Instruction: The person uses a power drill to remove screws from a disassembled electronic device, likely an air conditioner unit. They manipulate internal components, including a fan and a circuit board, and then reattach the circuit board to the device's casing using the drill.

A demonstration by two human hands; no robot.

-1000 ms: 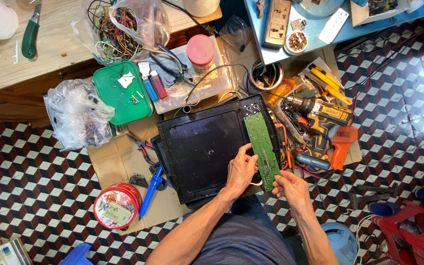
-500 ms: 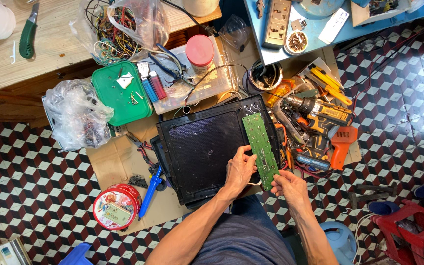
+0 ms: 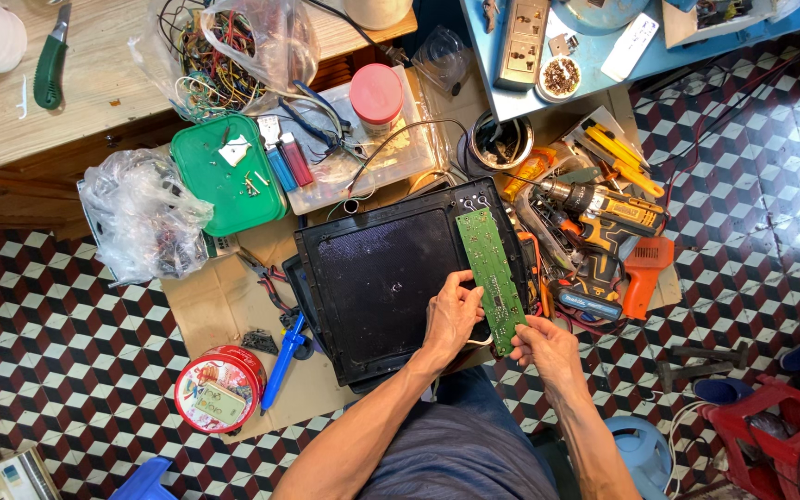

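Note:
A long green circuit board (image 3: 491, 270) lies along the right side of a black plastic housing (image 3: 381, 278) that rests on cardboard on the floor. My left hand (image 3: 451, 315) grips the board's left edge near its lower end, fingers curled over it. My right hand (image 3: 541, 344) pinches the board's bottom end from the right. The housing's dark inner panel shows to the left of the board.
An orange and black cordless drill (image 3: 594, 215), an orange tool (image 3: 643, 270) and yellow-handled tools crowd the right. A green lid (image 3: 226, 176), a clear parts tray (image 3: 363, 157), a plastic bag (image 3: 141, 218), a red round tin (image 3: 219, 389) and a blue-handled tool (image 3: 281, 359) lie left.
Both hands stay on the lower end of the green board. The board and the housing have barely shifted.

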